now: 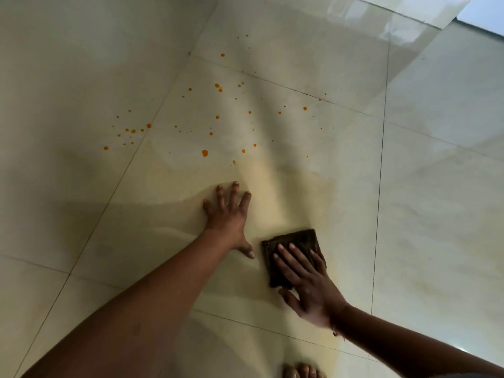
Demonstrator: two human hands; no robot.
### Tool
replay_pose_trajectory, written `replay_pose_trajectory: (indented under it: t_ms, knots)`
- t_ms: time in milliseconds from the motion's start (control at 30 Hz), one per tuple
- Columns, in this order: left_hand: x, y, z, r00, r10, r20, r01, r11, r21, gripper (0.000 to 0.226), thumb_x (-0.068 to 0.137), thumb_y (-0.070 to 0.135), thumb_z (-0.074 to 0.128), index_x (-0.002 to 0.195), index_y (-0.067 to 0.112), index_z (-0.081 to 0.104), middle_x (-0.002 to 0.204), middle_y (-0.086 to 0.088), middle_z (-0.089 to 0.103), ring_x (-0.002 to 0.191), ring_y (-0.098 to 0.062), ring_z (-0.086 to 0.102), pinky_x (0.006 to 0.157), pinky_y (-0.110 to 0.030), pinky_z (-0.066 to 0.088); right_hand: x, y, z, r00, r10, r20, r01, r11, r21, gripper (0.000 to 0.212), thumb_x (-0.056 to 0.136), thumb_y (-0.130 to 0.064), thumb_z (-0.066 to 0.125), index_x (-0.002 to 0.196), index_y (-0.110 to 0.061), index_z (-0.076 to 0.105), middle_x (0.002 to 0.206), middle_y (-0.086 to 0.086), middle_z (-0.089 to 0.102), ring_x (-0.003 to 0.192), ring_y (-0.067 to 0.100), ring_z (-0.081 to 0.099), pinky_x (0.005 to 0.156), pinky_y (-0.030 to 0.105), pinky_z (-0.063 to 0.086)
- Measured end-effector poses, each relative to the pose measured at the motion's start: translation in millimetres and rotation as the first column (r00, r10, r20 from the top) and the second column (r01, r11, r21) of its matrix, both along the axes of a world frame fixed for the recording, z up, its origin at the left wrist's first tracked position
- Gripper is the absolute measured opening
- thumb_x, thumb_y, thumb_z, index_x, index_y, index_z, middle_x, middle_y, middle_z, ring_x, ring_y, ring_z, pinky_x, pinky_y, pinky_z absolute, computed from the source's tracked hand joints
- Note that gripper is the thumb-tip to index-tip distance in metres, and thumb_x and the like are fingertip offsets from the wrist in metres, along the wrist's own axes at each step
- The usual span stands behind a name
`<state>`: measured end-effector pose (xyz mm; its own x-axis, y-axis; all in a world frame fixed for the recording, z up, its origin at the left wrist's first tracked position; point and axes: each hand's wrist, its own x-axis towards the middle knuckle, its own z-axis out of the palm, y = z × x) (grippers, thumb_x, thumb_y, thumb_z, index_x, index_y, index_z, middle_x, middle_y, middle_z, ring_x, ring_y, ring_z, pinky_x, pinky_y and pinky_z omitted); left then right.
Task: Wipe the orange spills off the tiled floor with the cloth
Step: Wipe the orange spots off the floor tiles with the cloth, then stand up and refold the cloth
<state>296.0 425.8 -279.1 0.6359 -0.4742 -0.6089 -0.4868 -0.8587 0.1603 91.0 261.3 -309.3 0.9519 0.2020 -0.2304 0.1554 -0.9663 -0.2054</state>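
Orange spills [204,152] dot the pale tiled floor [425,186] as several small drops, spread from the left centre to the upper middle. A dark brown folded cloth [294,240] lies flat on the floor below them. My right hand [305,279] presses on the cloth with its fingers spread over it. My left hand [227,216] rests palm down on the bare tile just left of the cloth, fingers apart, holding nothing. A yellowish smeared streak runs from the cloth up toward the drops.
Glossy cream tiles with dark grout lines fill the view. My bare toes [302,372] show at the bottom edge. A tiled step or wall base [409,12] crosses the top right corner.
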Motion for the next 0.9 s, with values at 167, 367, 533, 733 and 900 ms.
replay_pose_trajectory:
  t_ms: [167,367,533,733,900]
  knots:
    - [-1.2,8.2,-10.7,0.999,0.003,0.052,0.000,0.998,-0.063,0.147,0.045,0.070,0.081,0.153,0.025,-0.009,0.160,-0.005,-0.024,0.146,-0.038,-0.019,0.116,-0.063,0.004,8.6,-7.8,-0.3,0.994,0.064,0.087,-0.067,0.997,0.028,0.060,0.091,-0.037,0.049,0.148,-0.022,0.038,0.156,-0.001,0.034,0.142,0.026,0.033,0.108,0.042,0.027]
    - [-31.0,35.0,-4.5,0.981,0.103,0.167,-0.063,0.971,-0.230,0.104,0.070,0.063,0.071,0.151,0.021,0.021,0.163,-0.004,0.004,0.149,-0.026,0.003,0.117,-0.050,0.014,32.9,6.2,16.9,0.986,0.004,0.165,-0.016,0.997,0.071,0.048,0.073,-0.007,0.077,0.120,-0.013,0.066,0.126,0.009,0.063,0.109,0.035,0.062,0.081,0.053,0.053]
    - [-74.2,70.5,42.5,0.962,0.272,-0.037,-0.273,0.934,-0.230,0.037,0.097,0.032,0.048,0.132,0.022,0.051,0.143,-0.002,0.048,0.132,-0.022,0.043,0.104,-0.038,0.037,33.0,82.0,76.4,0.750,-0.456,-0.480,0.659,0.583,0.475,0.041,0.085,0.001,0.052,0.118,-0.017,0.068,0.105,0.001,0.072,0.098,0.018,0.064,0.093,0.034,0.050]
    - [-139.5,102.6,211.7,0.671,0.614,-0.415,-0.716,0.682,-0.147,0.032,0.103,0.027,0.038,0.112,0.010,0.064,0.113,-0.015,0.067,0.107,-0.034,0.060,0.088,-0.036,0.045,4.2,136.9,259.2,0.542,-0.362,-0.758,0.840,0.259,0.477,0.033,0.084,-0.008,0.051,0.108,-0.019,0.070,0.105,0.012,0.071,0.099,0.032,0.066,0.086,0.045,0.056]
    - [-154.2,105.7,416.3,0.097,0.541,-0.835,-0.984,0.177,0.000,0.057,0.091,0.065,0.040,0.112,0.018,0.065,0.108,-0.006,0.071,0.103,-0.024,0.066,0.088,-0.040,0.052,8.6,121.3,482.1,0.540,-0.380,-0.751,0.819,0.032,0.573,0.027,0.091,-0.015,0.049,0.104,-0.021,0.071,0.101,0.008,0.073,0.096,0.028,0.068,0.082,0.042,0.056]
